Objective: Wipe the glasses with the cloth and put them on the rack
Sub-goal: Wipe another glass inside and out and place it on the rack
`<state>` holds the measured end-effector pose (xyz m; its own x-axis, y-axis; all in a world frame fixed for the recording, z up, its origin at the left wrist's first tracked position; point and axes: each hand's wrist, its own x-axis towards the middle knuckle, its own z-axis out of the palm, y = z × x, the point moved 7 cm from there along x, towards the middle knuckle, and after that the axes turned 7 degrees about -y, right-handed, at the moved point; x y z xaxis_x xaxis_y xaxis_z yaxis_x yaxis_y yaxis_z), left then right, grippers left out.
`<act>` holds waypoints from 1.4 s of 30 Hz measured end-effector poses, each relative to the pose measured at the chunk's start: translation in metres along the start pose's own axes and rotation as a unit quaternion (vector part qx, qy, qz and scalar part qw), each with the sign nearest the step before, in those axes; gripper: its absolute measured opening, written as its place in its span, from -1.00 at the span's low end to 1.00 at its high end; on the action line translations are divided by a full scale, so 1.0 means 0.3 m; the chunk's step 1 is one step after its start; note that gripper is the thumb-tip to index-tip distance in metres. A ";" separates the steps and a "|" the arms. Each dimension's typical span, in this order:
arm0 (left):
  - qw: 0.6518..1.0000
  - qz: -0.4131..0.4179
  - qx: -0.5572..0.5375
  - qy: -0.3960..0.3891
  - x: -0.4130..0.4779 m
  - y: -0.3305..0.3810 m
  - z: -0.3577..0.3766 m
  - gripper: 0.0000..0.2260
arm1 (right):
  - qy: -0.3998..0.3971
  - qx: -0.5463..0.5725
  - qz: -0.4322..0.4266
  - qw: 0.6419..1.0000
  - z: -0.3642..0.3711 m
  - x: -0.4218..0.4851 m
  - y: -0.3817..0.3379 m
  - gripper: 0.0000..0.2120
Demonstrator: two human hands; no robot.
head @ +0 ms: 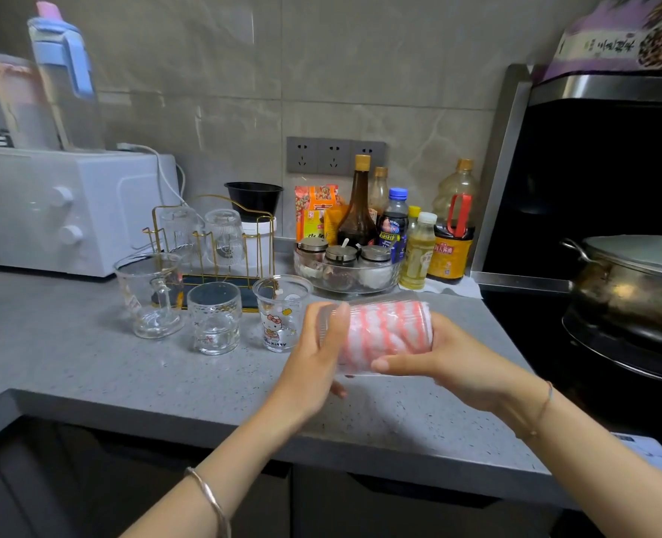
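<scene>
A clear glass [364, 370] lies on its side above the counter, stuffed with a pink-and-white striped cloth [383, 330]. My left hand [317, 355] covers its open mouth end, fingers going inside. My right hand [438, 359] grips its base end, thumb underneath. On the counter to the left stand a glass mug [149, 295], a short patterned glass [215, 318] and a cartoon-printed cup [281, 316]. Behind them a gold wire rack [220, 242] holds two upside-down glasses [226, 236].
A white oven [61, 211] sits at the back left. Sauce bottles [360, 211] and a bowl of spice jars [345, 269] stand behind the hands. A stove with a lidded pot [632, 281] is on the right. The grey counter edge [205, 425] runs near me.
</scene>
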<state>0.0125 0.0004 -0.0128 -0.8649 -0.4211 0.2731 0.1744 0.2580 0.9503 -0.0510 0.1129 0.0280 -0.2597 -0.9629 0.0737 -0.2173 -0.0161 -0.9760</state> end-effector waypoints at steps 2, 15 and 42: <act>0.995 0.068 0.072 0.005 -0.003 0.015 -0.010 -0.41 | -0.014 0.034 -0.008 0.999 -0.001 0.000 -0.015 -0.60; 0.918 0.254 0.302 -0.032 -0.041 0.102 0.032 -0.46 | -0.045 0.140 0.030 0.989 -0.065 0.010 0.009 -0.62; 0.932 -0.229 -0.151 -0.237 0.006 -0.016 0.082 -0.55 | -0.052 0.110 0.087 0.989 -0.101 0.043 0.112 -0.25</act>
<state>-0.0014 0.0197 -0.0206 -0.9793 0.0223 -0.2010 -0.2021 -0.1422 0.9690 -0.0903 0.1082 0.0024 -0.1755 -0.9783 -0.1101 0.0346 0.1057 -0.9938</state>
